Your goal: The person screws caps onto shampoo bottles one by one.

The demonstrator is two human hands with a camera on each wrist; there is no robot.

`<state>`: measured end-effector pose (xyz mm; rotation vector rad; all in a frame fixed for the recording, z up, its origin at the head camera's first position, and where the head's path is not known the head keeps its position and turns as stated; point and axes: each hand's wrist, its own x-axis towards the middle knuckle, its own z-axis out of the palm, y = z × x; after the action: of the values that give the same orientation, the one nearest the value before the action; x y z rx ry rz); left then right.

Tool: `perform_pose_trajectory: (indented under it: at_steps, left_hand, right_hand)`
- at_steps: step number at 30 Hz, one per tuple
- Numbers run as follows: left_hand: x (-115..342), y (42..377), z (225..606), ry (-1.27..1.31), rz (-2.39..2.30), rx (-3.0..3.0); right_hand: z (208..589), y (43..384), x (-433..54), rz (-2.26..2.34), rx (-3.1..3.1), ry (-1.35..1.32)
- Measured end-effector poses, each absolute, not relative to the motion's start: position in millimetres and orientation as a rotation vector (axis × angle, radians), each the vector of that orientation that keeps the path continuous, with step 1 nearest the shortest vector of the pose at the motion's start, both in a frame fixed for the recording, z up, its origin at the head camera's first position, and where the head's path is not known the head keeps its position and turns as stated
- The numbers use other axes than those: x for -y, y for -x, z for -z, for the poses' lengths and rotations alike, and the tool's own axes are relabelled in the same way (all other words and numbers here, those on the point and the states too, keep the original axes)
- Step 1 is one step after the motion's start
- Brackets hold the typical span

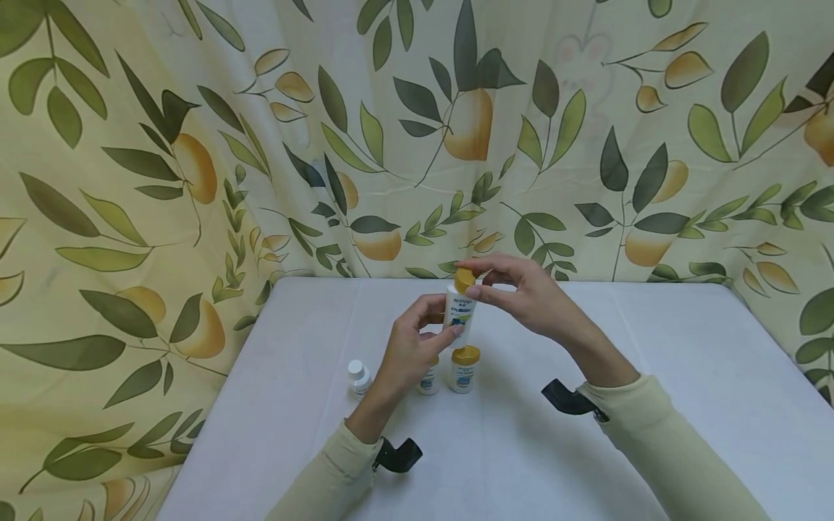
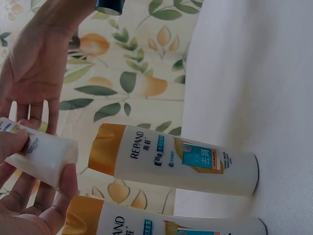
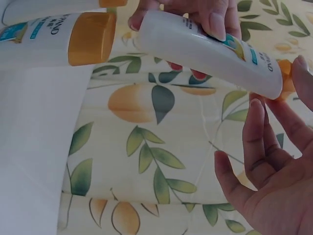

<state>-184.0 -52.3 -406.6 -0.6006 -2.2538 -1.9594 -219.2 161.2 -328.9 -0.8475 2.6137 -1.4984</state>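
Observation:
A white shampoo bottle (image 1: 458, 312) with a gold cap (image 1: 465, 280) is held above the table, slightly tilted in the head view. My left hand (image 1: 412, 344) grips its body, thumb across the label. At the top, my right hand (image 1: 529, 295) pinches the cap between thumb and fingers. The right wrist view shows this bottle (image 3: 210, 54) lengthwise, with the right hand (image 3: 274, 196) at its cap end. Below on the table stand two similar gold-capped shampoo bottles (image 1: 463, 375), (image 1: 427, 383), the second partly hidden by the left hand.
A small white-capped bottle (image 1: 357, 378) stands left of the left forearm. The table has a white cover (image 1: 651, 325). Behind and beside it hangs a curtain (image 1: 417, 202) with a leaf and fruit print. Each wrist carries a black camera mount (image 1: 399, 456).

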Motion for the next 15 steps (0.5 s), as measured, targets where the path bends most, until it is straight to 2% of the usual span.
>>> perform_pose_trajectory:
  at_steps: [15]
  left_hand:
    - [54.1, 186.4, 407.8, 0.571, 1.948, 2.288]
  right_hand:
    - [330.1, 220.0, -164.9, 1.529, -2.667, 0.797]
